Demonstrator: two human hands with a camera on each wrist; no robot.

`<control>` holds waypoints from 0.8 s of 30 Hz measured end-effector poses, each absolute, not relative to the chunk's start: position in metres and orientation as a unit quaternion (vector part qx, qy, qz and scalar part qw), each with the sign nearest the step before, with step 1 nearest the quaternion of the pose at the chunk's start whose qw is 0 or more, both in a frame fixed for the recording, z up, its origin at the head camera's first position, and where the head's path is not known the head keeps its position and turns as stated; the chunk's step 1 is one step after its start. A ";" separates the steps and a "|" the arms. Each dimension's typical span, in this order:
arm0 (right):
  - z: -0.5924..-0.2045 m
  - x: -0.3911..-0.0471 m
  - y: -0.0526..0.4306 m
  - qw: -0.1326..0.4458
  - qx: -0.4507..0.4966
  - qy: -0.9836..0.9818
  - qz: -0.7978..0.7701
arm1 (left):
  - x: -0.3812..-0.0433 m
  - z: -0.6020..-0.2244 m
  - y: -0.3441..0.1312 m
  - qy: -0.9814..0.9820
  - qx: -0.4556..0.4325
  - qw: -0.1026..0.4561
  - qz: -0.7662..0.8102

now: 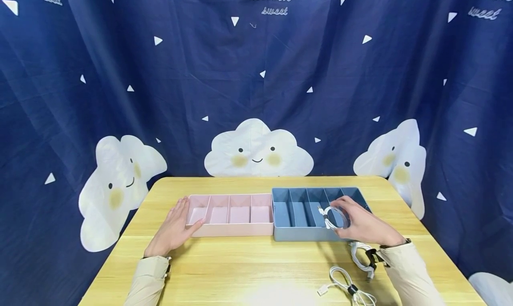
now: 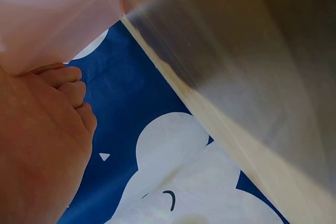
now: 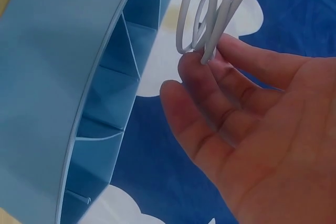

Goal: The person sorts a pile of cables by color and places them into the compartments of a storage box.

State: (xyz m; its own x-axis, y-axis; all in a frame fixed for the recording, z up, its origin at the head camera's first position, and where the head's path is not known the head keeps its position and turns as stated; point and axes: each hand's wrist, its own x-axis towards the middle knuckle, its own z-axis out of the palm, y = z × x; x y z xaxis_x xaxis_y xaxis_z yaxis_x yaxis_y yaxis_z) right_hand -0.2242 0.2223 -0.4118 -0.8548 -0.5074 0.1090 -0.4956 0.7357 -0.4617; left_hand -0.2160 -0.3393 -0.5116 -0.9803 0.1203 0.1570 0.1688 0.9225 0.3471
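I have cable coil [image 1: 326,218] pinched between thumb and fingers of right hand [image 1: 362,223], nearer one. Coil lies at 9 o'clock from that palm, above blue box [image 1: 304,234]; box's long axis runs 9–3. Left hand [image 1: 172,228] touches pink box [image 1: 236,230] at 9-o'clock end, fingers straight, thumb apart.

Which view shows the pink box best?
The head view: nearly all of the pink box shows, inside and front. The left wrist view catches only part of it, cropped; the right wrist view shows none of it.
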 end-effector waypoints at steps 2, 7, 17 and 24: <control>-0.412 -0.225 0.221 0.016 -0.267 0.932 -0.243 | -0.216 -0.511 -0.339 -0.978 -0.074 0.067 -0.182; -0.411 -0.226 0.217 0.022 -0.261 0.933 -0.246 | -0.215 -0.510 -0.338 -0.978 -0.074 0.070 -0.183; -0.410 -0.231 0.211 0.013 -0.272 0.931 -0.244 | -0.215 -0.511 -0.339 -0.978 -0.075 0.070 -0.181; -0.408 -0.233 0.205 0.018 -0.267 0.933 -0.241 | -0.215 -0.510 -0.338 -0.978 -0.075 0.065 -0.186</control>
State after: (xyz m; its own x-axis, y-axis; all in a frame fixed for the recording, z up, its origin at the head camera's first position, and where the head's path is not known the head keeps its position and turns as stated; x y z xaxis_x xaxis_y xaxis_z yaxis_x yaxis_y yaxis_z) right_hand -0.2328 0.2051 -0.4082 -0.8568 -0.5067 0.0958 -0.4898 0.7416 -0.4585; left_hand -0.2150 -0.3383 -0.5104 -0.9803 0.1230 0.1547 0.1712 0.9195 0.3537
